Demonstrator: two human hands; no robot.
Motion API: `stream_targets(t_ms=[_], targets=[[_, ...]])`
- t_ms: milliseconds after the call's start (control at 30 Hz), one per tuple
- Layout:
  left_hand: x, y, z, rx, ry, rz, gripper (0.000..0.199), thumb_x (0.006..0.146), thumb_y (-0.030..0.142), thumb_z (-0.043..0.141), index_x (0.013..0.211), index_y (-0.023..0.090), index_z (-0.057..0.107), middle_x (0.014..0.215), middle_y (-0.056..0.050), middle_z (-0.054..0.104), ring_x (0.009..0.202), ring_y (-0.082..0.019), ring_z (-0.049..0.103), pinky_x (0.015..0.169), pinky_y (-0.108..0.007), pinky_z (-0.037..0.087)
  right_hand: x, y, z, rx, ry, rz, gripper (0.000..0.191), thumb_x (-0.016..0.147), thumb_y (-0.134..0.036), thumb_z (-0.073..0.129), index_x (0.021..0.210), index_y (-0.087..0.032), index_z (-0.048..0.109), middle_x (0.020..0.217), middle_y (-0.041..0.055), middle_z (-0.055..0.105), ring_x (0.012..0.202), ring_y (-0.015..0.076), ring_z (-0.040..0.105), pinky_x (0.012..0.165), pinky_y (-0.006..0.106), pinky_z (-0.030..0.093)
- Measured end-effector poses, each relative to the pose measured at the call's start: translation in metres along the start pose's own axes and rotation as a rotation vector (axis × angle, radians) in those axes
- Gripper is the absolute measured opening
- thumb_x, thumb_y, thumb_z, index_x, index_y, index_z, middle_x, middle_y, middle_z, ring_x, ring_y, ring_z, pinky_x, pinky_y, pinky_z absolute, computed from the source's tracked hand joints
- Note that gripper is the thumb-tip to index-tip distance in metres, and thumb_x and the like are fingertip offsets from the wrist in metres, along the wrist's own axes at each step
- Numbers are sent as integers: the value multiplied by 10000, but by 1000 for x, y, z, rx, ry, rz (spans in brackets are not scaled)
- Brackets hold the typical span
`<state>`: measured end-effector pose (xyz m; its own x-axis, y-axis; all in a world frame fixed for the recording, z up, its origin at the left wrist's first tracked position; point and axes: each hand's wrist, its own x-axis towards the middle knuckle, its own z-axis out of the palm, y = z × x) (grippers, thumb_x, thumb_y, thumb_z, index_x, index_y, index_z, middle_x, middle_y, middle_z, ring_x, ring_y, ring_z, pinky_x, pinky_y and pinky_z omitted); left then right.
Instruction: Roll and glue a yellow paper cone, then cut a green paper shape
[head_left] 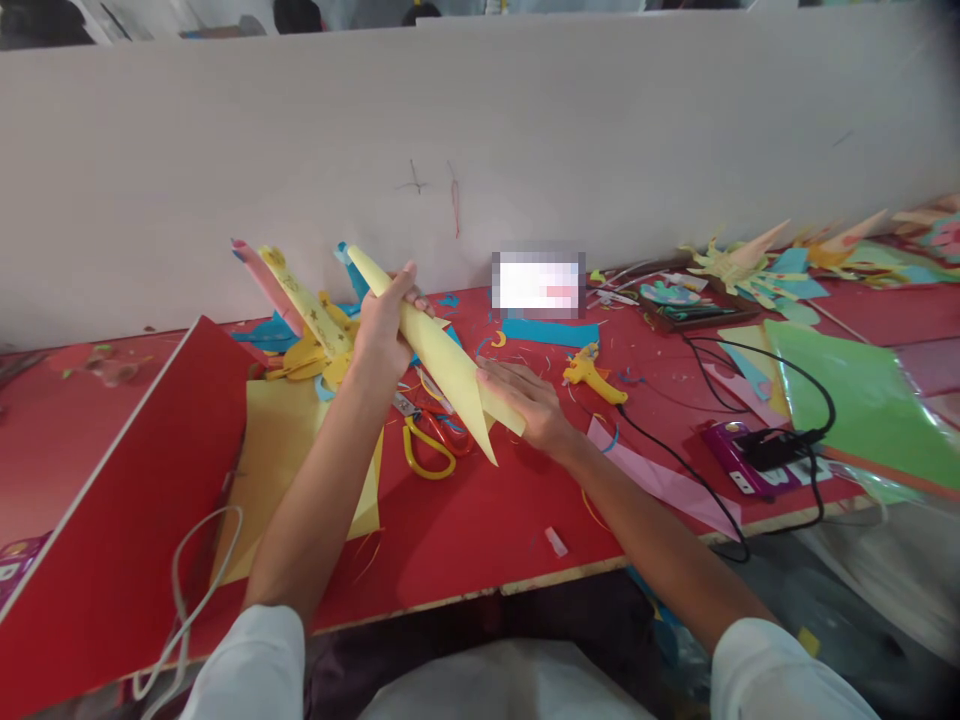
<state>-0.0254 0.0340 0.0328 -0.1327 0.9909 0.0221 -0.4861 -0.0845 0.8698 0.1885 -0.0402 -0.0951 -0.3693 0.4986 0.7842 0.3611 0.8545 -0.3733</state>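
A sheet of pale yellow paper point(442, 360), rolled into a narrow cone, is held up over the red table. Around its upper part wraps my left hand point(386, 325), the thumb lying along the roll. My right hand point(529, 400) rests against the loose lower edge with its fingers stretched out flat. Below the roll lie yellow-handled scissors point(429, 455) and a red-handled pair point(450, 432), partly hidden by the paper. Flat yellow paper point(277, 450) is on the table under my left forearm.
A red upright board point(150, 480) borders the left side. Decorated paper cones point(307, 305) stand behind my left hand. A yellow glue gun point(594, 375) trails a black cable to a power strip point(780, 450) at right. Pink paper point(660, 475) and a dark tray point(697, 305) lie nearby.
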Motion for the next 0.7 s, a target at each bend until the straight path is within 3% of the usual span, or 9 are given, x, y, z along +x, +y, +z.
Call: stream_targets(t_ms=[200,500,600,700], targets=[[-2,1,3,-22,-24,-60,485,715,358,963,780,243,497,536,91,499,474,-85,561,526,-212,543,0,-1,-1,-21,-5,-45,610,1091,-208,531,1660,-396,418,1608,31,572,1435,275,624,1192,496,568],[-10,-2,10,-24,-21,-35,500,703,387,972,777,238,501,547,85,518,486,-88,583,534,-206,553,0,-4,-1,-69,-26,-36,581,1091,-238,530,1649,-378,449,1608,36,580,1436,260,624,1183,471,578],[-6,2,7,4,-5,-19,477,701,357,970,768,238,514,542,82,521,477,-88,572,531,-209,553,3,-4,-2,-68,-33,-49,651,1055,-192,558,1667,-362,416,1597,62,594,1430,273,628,1166,489,585],[3,14,-4,-3,20,5,429,722,289,951,747,242,526,530,76,511,470,-90,563,533,-214,554,8,-2,-5,-38,-59,-107,805,996,-86,513,1717,-363,282,1640,80,546,1467,280,592,1151,523,585]])
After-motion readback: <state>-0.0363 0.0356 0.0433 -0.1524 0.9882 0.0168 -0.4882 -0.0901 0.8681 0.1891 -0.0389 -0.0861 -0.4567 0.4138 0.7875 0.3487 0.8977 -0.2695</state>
